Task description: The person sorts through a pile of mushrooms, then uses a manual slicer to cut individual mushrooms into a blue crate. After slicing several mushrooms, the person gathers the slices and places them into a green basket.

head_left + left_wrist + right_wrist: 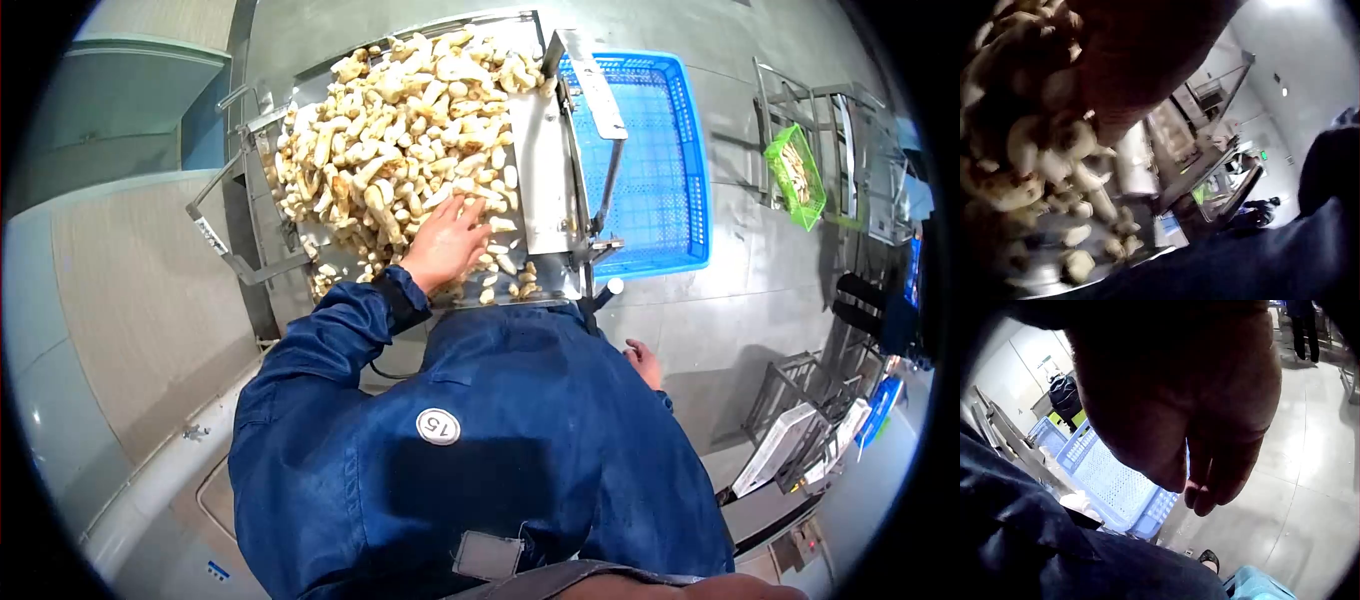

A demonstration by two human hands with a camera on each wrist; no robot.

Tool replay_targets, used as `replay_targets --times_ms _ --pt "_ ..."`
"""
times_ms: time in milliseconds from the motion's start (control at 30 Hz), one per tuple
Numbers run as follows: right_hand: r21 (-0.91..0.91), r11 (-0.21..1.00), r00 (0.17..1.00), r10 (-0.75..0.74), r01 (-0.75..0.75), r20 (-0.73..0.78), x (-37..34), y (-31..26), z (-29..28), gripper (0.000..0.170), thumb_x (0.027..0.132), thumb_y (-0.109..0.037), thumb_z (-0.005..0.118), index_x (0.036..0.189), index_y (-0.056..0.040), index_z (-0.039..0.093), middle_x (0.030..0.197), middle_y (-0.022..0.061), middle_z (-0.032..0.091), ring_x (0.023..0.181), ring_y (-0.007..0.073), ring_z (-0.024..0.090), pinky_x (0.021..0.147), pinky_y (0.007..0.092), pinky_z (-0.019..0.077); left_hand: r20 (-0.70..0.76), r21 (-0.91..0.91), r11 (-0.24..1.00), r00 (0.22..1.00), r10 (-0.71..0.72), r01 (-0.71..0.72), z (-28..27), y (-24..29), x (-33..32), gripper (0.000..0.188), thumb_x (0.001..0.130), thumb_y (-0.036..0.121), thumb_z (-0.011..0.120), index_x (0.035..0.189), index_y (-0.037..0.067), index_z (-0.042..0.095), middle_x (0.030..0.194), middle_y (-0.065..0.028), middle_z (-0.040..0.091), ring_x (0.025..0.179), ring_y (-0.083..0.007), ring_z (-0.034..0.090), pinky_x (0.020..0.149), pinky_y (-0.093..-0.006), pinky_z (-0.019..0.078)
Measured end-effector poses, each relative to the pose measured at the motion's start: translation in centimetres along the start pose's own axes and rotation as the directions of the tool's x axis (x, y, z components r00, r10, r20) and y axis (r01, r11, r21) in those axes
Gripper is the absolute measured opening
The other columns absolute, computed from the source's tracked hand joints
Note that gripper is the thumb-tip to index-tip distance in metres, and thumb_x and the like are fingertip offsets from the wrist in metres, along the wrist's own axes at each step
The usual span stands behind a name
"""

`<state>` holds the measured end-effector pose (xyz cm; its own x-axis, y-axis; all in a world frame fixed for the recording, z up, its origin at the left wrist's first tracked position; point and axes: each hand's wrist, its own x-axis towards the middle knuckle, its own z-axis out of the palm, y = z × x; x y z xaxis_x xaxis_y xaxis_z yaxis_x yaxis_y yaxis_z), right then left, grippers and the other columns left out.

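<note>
A large heap of pale, stubby mushrooms (400, 130) with some brownish patches covers the metal tray table (555, 297) in front of me. My left hand (445, 245) lies over the near side of this heap, palm down and fingers spread, with fingertips among the mushrooms. In the left wrist view that hand (1141, 62) is a dark shape above blurred mushrooms (1079, 265). Down by my right side hangs my right hand (645, 362), away from the table. The right wrist view shows its fingers (1235, 469) loosely bent, with nothing held.
A blue plastic crate (650, 170) stands just right of the metal table, beyond a bare steel strip (542, 180). Farther right, a green basket (795, 175) with pale pieces sits on a rack. A metal-frame cart (800, 400) is at the lower right.
</note>
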<state>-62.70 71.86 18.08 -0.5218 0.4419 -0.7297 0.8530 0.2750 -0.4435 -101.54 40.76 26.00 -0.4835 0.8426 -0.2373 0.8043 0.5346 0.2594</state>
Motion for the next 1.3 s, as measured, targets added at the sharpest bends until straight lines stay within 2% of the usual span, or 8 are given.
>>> replay_targets --times_ms 200,267,333,400,733,867,933,1300 --pt "0.023 0.997 0.997 0.071 -0.072 0.032 -2.0 0.4 0.8 0.032 0.093 -0.02 0.052 0.121 -0.0052 0.061 0.095 0.0156 0.071 0.089 0.0244 0.07 0.078 0.0347 0.0536 0.01 -0.029 0.984 0.985 -0.175 0.175 -6.2 -0.9 12.6 0.044 0.086 0.03 0.066 0.123 0.007 0.059 0.122 -0.0135 0.058 0.114 -0.0297 0.054 0.098 -0.0436 0.0451" --pt "0.012 0.997 0.996 0.074 -0.074 0.044 -3.0 0.5 0.8 0.032 0.093 -0.02 0.052 0.12 -0.0047 0.061 0.097 0.0156 0.071 0.089 0.024 0.07 0.078 0.0346 0.0538 -0.451 0.071 0.988 0.888 -0.092 0.139 -4.1 -3.0 18.1 0.045 0.087 0.032 0.063 0.125 0.008 0.057 0.132 -0.0146 0.053 0.128 -0.0325 0.045 0.105 -0.0472 0.0374" --pt "0.084 0.992 0.995 0.087 -0.09 0.043 -3.3 2.3 1.2 0.034 0.093 -0.02 0.052 0.12 -0.003 0.061 0.098 0.0157 0.071 0.089 0.0238 0.07 0.079 0.0343 0.0538 -0.506 0.03 0.979 0.847 -0.159 0.202 -1.8 -4.7 22.9 0.047 0.088 0.035 0.06 0.126 0.009 0.056 0.139 -0.0145 0.047 0.137 -0.0329 0.035 0.111 -0.0525 0.028" --pt "0.0 0.992 0.991 0.129 -0.129 -0.022 -5.1 -0.4 0.1 0.035 0.092 -0.02 0.051 0.121 -0.0026 0.061 0.098 0.0161 0.071 0.09 0.0242 0.07 0.08 0.0344 0.0536 -0.285 -0.007 0.943 0.903 -0.321 0.333 -1.7 -4.8 24.9 0.048 0.087 0.046 0.061 0.123 0.014 0.06 0.133 -0.0126 0.053 0.134 -0.0325 0.038 0.11 -0.0575 0.0252" --pt "0.134 0.982 0.991 0.13 -0.13 0.012 -5.1 2.4 0.8 0.033 0.091 -0.02 0.052 0.12 -0.0064 0.062 0.097 0.0152 0.071 0.088 0.0246 0.07 0.078 0.0357 0.0538 -0.437 0.185 0.927 0.872 -0.22 0.327 -1.0 -8.1 24.2 0.017 0.08 0.018 0.054 0.092 0.011 0.063 0.096 -0.0094 0.063 0.098 -0.0271 0.059 0.097 -0.051 0.0385" --pt "0.123 0.986 0.993 0.116 -0.112 -0.028 -4.1 4.0 1.5 0.031 0.093 -0.015 0.053 0.12 -0.0046 0.061 0.097 0.0141 0.071 0.087 0.0234 0.068 0.078 0.0348 0.0525 -0.46 0.38 0.885 0.885 -0.072 0.27 1.9 -12.9 26.4 0.022 0.084 0.015 0.054 0.101 0.008 0.066 0.102 -0.0118 0.063 0.097 -0.0296 0.058 0.087 -0.0411 0.047" --pt "0.061 0.993 0.991 0.107 -0.102 -0.084 -3.8 4.2 1.4 0.032 0.091 -0.017 0.053 0.12 -0.0054 0.062 0.096 0.0131 0.071 0.087 0.0247 0.068 0.079 0.0362 0.0519 -0.437 0.154 0.927 0.865 -0.245 0.341 -0.2 -10.4 26.3 0.025 0.088 0.019 0.053 0.105 0.004 0.065 0.106 -0.0145 0.063 0.099 -0.0305 0.059 0.084 -0.0425 0.0488" --pt "0.101 0.99 0.988 0.114 -0.103 -0.108 -3.2 4.7 1.8 0.032 0.089 -0.023 0.049 0.112 -0.0096 0.066 0.104 0.0188 0.068 0.097 0.0383 0.062 0.087 0.0456 0.0486 -0.382 0.171 0.976 0.922 -0.062 0.136 -3.1 -2.4 16.3 0.053 0.085 0.013 0.061 0.133 -0.003 0.045 0.149 -0.0176 0.034 0.142 -0.0327 0.026 0.118 -0.0485 0.0168"
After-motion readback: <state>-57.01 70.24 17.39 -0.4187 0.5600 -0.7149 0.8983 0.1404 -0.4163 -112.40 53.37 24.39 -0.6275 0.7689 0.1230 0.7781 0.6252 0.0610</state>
